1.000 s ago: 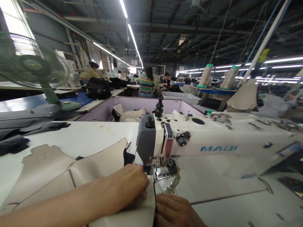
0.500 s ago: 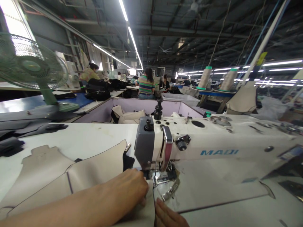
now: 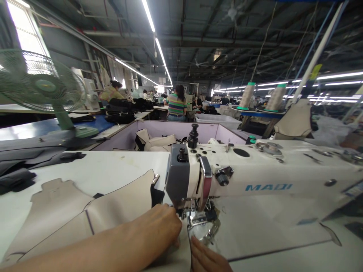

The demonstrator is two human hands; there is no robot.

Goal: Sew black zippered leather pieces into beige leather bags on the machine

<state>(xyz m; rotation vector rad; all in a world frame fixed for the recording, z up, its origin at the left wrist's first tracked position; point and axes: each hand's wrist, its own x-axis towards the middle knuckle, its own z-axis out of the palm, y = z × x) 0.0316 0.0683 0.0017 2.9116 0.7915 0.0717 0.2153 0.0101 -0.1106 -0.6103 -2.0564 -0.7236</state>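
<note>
My left hand (image 3: 167,224) is closed on a beige leather-like piece (image 3: 121,200) just left of the needle area, its fingertips partly hidden behind the knuckles. That piece has dark edges and spreads left over the white table. My right hand (image 3: 208,257) lies along the dark edge of the material in front of the presser foot (image 3: 197,219), fingers stretched out. Both hands are close to the head of a white sewing machine (image 3: 263,170). A black flap (image 3: 157,196) shows at the far end of the piece.
Behind the table stands a pale purple-walled bin (image 3: 176,126) with beige pieces in it. A green fan (image 3: 45,85) and dark material (image 3: 34,156) are on the left. Thread cones (image 3: 246,96) stand at the back right. A person in a striped top (image 3: 176,104) is farther off.
The whole view has shifted slightly, so the machine and table appear a little farther right and lower. Relative to the machine, both hands and the beige piece look almost unchanged.
</note>
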